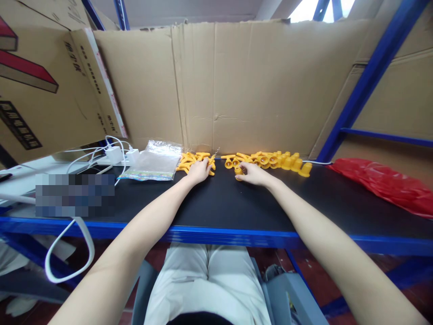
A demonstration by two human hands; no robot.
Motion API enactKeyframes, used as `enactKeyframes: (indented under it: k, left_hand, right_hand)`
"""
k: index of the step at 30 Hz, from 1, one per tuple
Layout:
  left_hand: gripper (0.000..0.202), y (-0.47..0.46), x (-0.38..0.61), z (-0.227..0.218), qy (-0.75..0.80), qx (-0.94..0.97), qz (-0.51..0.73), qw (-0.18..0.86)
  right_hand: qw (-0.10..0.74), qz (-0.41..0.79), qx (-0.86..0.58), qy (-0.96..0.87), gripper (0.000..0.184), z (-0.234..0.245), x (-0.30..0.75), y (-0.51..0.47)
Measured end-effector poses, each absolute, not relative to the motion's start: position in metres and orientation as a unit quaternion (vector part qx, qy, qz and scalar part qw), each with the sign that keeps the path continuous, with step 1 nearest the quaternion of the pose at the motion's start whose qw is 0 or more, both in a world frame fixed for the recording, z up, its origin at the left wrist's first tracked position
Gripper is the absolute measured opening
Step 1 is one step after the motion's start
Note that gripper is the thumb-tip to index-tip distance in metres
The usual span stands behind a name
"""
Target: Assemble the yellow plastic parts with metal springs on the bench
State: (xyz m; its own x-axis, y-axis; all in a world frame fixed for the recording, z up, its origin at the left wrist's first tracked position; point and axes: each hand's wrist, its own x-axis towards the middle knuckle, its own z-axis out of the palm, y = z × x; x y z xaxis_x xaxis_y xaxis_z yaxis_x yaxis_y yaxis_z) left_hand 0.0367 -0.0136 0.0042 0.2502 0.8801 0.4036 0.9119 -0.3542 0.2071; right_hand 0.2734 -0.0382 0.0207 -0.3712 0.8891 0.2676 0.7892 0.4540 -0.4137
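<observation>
My left hand (200, 171) rests over a pile of yellow branching plastic pieces (187, 159). Its fingers are curled down among them, and whatever they hold is hidden. To the right, my right hand (254, 174) has its thumb and fingers round a small yellow bell-shaped cup (238, 171), which stands on the black tabletop (216, 205). Behind that hand, more yellow bell-shaped cups (286, 161) form a row against the cardboard, some lying with their openings toward me and others upright.
A clear plastic bag (154, 161) lies left of the pile. White chargers (114, 155) and cables are farther left. At the right lies a red plastic bag (382, 185). A cardboard wall (264, 90) closes off the back, and a blue rail (233, 235) edges the front.
</observation>
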Motion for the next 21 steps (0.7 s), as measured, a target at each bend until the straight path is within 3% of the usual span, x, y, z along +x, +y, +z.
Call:
enactKeyframes:
  k: [5,10,17,21]
  left_hand:
    - [0.024,-0.018,0.039,0.006,-0.511,-0.813,-0.26,0.099]
    - [0.03,-0.021,0.042,0.005,-0.53,-0.807,-0.243,0.09]
    - [0.038,-0.029,0.042,0.013,-0.537,-0.799,-0.249,0.111]
    - [0.034,-0.031,0.041,0.015,-0.539,-0.8,-0.219,0.147]
  right_hand:
    - [0.226,0.073,-0.539,-0.808,0.022,0.023,0.277,-0.038]
    - [0.175,0.08,-0.57,-0.799,0.021,0.025,0.275,-0.04]
    - [0.135,0.115,-0.579,-0.795,0.049,0.028,0.277,-0.043]
    - [0.124,0.132,-0.573,-0.799,0.054,0.031,0.282,-0.044]
